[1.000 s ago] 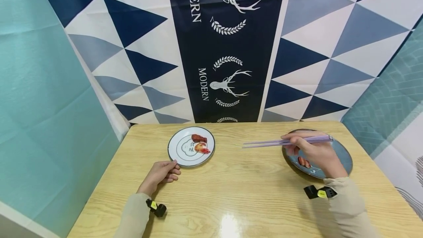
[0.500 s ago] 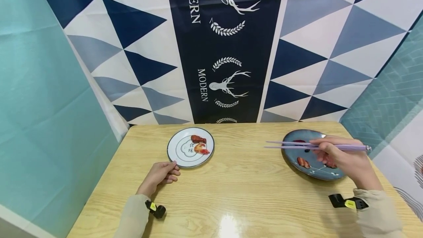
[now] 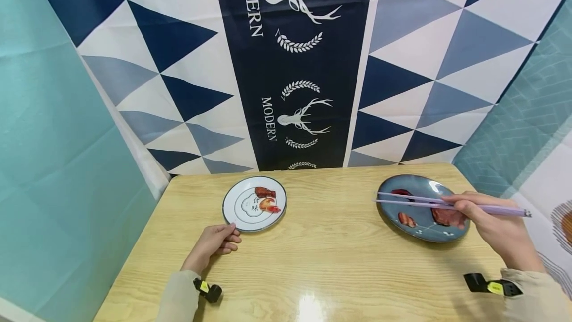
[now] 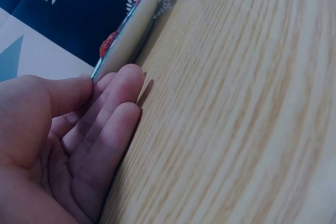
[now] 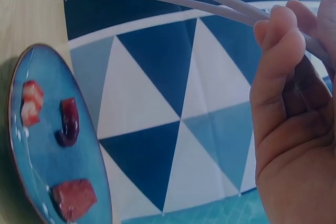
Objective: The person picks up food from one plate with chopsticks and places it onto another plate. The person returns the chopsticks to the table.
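My left hand (image 3: pixel 213 243) pinches the near rim of a white plate (image 3: pixel 239 220) with a dark edge. On this plate lie a brown drumstick-shaped piece (image 3: pixel 265 192) and an orange-red shrimp (image 3: pixel 269 205). My right hand (image 3: pixel 498 227) holds a pair of lilac chopsticks (image 3: pixel 415 203) over a blue plate (image 3: pixel 422 186); their tips stand apart with nothing between them. The blue plate carries a pink striped piece (image 5: pixel 32 103), a dark red curved piece (image 5: pixel 69 121) and a reddish slab of meat (image 5: pixel 73 199). The right wrist view shows the chopsticks raised above the plate.
Both plates stand on a light wooden table (image 3: pixel 313 252), well apart. A patterned cloth (image 3: pixel 304 63) hangs behind the table's back edge. A teal sheet (image 3: pixel 67 163) hangs along the left side.
My right hand has moved rightward with the chopsticks, uncovering the blue plate and its food. The left hand keeps its place at the white plate's rim. The head view has shifted slightly.
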A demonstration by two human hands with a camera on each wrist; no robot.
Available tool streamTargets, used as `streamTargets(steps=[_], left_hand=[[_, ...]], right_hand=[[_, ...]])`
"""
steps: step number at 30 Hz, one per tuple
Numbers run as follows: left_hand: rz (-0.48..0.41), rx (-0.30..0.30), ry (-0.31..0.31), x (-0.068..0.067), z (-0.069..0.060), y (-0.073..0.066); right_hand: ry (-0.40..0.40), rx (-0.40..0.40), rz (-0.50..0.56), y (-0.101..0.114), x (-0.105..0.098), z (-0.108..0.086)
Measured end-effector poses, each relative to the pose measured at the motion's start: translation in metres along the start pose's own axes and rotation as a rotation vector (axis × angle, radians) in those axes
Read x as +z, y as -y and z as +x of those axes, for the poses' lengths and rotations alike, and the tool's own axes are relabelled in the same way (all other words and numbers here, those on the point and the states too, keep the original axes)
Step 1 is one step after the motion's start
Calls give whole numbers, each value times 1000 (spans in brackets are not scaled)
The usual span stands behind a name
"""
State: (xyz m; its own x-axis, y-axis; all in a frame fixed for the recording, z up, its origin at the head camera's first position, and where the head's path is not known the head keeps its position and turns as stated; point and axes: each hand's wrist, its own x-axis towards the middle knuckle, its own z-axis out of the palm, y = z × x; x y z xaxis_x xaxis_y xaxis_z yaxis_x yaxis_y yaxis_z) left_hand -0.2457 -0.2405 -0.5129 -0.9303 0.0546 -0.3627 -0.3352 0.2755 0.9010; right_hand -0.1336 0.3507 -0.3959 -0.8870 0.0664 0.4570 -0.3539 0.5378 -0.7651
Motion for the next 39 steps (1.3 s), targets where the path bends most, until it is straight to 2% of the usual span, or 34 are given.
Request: streamTargets(steps=[6,14,20,28,39], left_hand=[[6,6,-4,-1,2,2],[8,2,-8,0,1,4],[1,5,-8,0,0,2],[2,2,-12,0,-1,1],[-1,-1,-13,1,-2,2]], right_hand=[[-16,5,35,-9,-11,-7],[-3,16,-18,-26,-29,-14],[-3,77,-32,-40,-36,-16],[13,101,-72,-56,-40,-6],[65,165,-220,-73,-45,18]])
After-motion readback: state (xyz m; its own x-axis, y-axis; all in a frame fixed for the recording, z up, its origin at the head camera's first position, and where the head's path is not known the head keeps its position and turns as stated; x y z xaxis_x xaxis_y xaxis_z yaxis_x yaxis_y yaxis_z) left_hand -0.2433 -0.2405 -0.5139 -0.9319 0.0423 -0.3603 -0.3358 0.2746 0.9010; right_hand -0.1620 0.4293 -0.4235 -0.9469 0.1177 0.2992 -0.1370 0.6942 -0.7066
